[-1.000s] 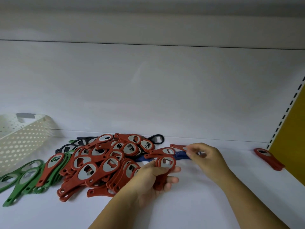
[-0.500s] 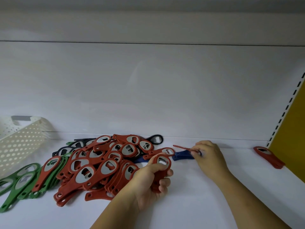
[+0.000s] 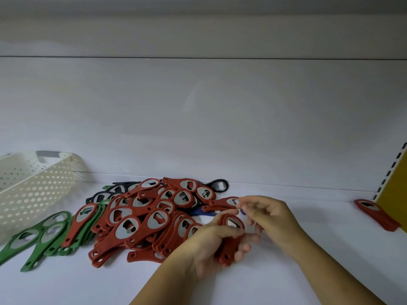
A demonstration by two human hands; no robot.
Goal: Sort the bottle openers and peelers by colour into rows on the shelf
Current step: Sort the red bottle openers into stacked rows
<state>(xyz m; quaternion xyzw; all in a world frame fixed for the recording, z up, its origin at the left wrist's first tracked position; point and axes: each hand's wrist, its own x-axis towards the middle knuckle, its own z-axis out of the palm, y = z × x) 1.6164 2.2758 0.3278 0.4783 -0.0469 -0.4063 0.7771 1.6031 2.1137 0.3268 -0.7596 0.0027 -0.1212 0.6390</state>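
Head cam: left hand (image 3: 209, 245) has its grip wrapped round a stack of red openers (image 3: 225, 253), handles pointing near. A loose red opener (image 3: 218, 205) lies on the shelf just beyond that stack, long axis left-right, head end at the right hand (image 3: 272, 219) (too blurry to tell if that grip has pinched it), so the right hand is nearer.

- A cream perforated basket (image 3: 39, 190) stands at the far left, tilted, its round holes in rows along the side wall.
- A grey handle piece (image 3: 47, 154) sits on the basket's far rim.
- A plain white back panel (image 3: 220, 119) fills the far side from left to right.
- A thin dark seam (image 3: 198, 57) crosses the panel near its top, with a greyer band (image 3: 198, 34) above it.
- A white slotted upright (image 3: 389, 172) with dark slots rises at the far right.
- A yellow side panel (image 3: 397, 190) lies just right of the upright.
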